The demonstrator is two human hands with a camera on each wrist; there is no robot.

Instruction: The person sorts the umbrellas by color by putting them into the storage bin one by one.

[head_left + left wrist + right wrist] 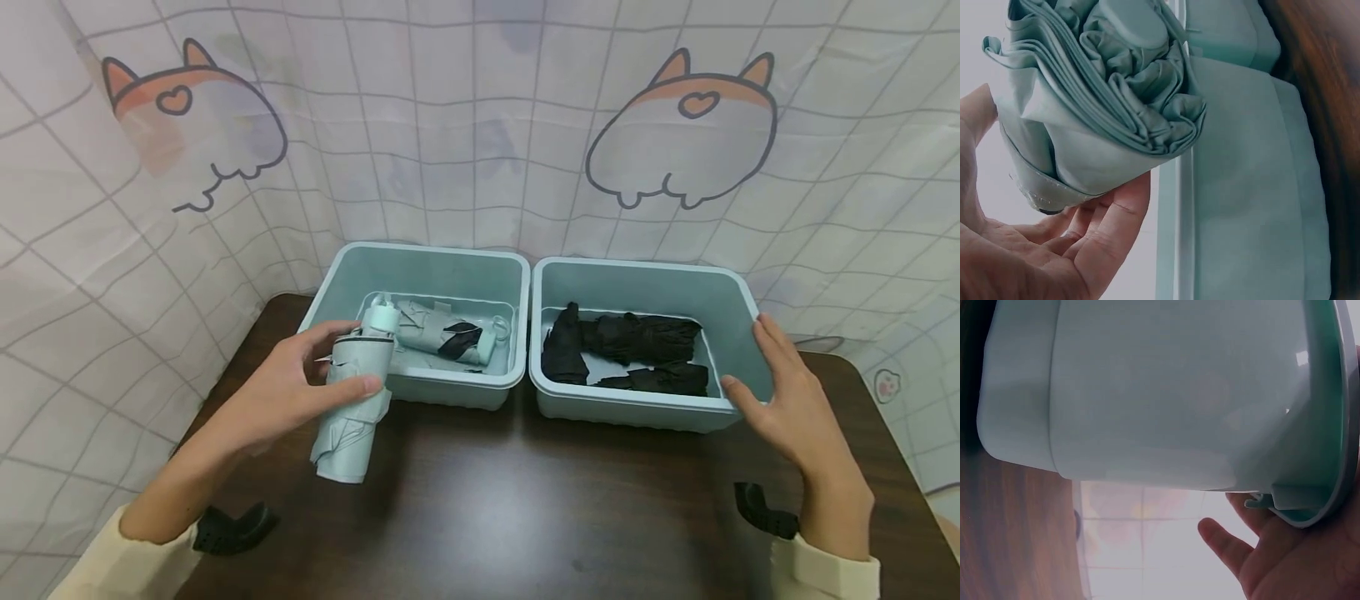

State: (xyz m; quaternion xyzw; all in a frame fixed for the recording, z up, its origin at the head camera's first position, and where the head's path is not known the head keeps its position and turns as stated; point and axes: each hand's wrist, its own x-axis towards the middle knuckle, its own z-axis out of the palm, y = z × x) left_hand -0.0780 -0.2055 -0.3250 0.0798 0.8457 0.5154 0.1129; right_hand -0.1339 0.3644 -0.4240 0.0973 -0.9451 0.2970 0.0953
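My left hand (300,379) grips a folded mint-green umbrella (352,417) around its middle, tilted with its handle end up toward the left bin (450,382). Seen in the left wrist view, the gathered cloth end of the umbrella (1104,87) faces the camera, with fingers behind it. A second mint umbrella (431,331) with a black patch lies inside that bin. My right hand (787,400) rests at the right end of the right bin (637,400), its fingers stretched along the rim. Several black folded bundles (637,335), which look like umbrellas, lie in the right bin.
Both bins stand side by side on a dark wooden table (480,508), near its far edge. Behind and beside the table hangs a white gridded curtain (465,125) with cartoon animal prints. Black wrist straps (236,529) show at both sleeves.
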